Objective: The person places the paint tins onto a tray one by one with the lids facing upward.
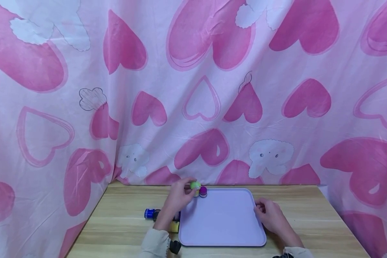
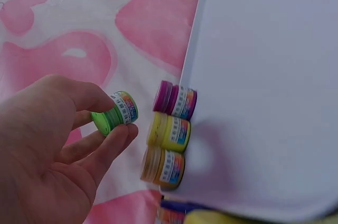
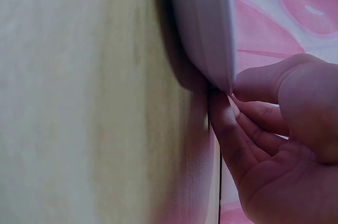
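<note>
My left hand (image 1: 180,196) pinches a small green paint jar (image 2: 117,112) between thumb and fingers, over the far left corner of the pale lavender tray (image 1: 224,218). Beside it in the left wrist view, a purple jar (image 2: 176,100), a yellow jar (image 2: 169,132) and a gold-brown jar (image 2: 163,167) line up along the tray's edge. From the head view, the left hand covers part of this row. At the tray's right side, my right hand (image 1: 271,215) grips the rim, thumb on top and fingers below, as the right wrist view (image 3: 274,129) shows.
Left of the tray, partly behind the left forearm, lie a blue-capped container (image 1: 149,214) and a yellow one (image 1: 174,227). The wooden table (image 1: 116,229) meets a pink heart-print curtain (image 1: 200,150) at its back and left.
</note>
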Tool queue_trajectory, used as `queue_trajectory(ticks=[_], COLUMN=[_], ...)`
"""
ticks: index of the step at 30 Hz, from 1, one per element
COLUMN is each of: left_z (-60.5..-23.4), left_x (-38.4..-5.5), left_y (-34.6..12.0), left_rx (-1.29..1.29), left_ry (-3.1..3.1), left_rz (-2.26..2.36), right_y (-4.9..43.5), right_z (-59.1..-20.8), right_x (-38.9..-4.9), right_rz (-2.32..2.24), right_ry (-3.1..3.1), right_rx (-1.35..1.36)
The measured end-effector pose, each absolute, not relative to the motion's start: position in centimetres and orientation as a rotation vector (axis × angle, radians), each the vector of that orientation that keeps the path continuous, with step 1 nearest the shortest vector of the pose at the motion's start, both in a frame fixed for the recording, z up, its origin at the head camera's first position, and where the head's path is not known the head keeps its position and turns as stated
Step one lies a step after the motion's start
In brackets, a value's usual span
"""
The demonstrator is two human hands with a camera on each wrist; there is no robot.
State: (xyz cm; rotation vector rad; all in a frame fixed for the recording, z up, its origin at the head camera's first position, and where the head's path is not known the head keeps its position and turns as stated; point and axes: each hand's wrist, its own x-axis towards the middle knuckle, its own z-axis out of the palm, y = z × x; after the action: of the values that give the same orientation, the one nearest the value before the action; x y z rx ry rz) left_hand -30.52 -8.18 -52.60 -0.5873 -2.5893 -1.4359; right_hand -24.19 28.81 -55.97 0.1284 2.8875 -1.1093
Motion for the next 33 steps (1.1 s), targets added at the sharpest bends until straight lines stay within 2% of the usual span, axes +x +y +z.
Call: queue_trajectory(ticks=[11, 18, 33], left_z=[-52.7, -52.8, -53.0], left_x=[-30.9, -31.5, -32.1], left_y=[-6.2, -5.3, -3.3], left_rx=[-0.524, -0.592, -0.701], left_ry=[-2.586, -2.547, -2.558], left_rz=[-1.491, -1.349, -1.365], right_y=[28.7, 28.6, 28.7], right_z=[-56.0, -55.9, -56.1], right_x=[-24.2, -24.1, -24.2], right_rz=[-1.115, -1.116, -1.119], right_ry=[2.887, 2.885, 2.884], right_rx=[0.137, 0.148, 0.154])
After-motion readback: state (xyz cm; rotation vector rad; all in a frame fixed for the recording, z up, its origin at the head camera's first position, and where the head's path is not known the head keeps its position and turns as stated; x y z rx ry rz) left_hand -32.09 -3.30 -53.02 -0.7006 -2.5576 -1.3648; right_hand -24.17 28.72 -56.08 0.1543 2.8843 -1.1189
